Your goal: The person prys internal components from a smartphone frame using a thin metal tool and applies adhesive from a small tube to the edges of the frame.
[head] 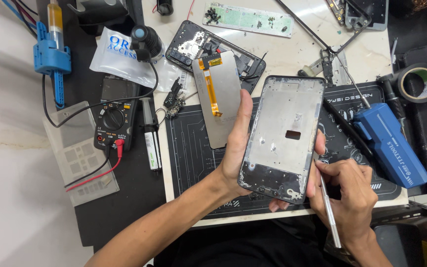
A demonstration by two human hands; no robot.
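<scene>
Phone frame (283,129) in left hand (235,148), thin metal tool (329,210) in right hand (349,195).

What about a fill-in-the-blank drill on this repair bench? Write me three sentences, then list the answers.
1. The left hand holds up a bare phone ____.
2. The right hand grips a thin metal ____ beside the phone frame.
3. On the bench's left side, a black multimeter has one black lead and one ____ lead plugged in.

Missing words: frame; tool; red
</scene>
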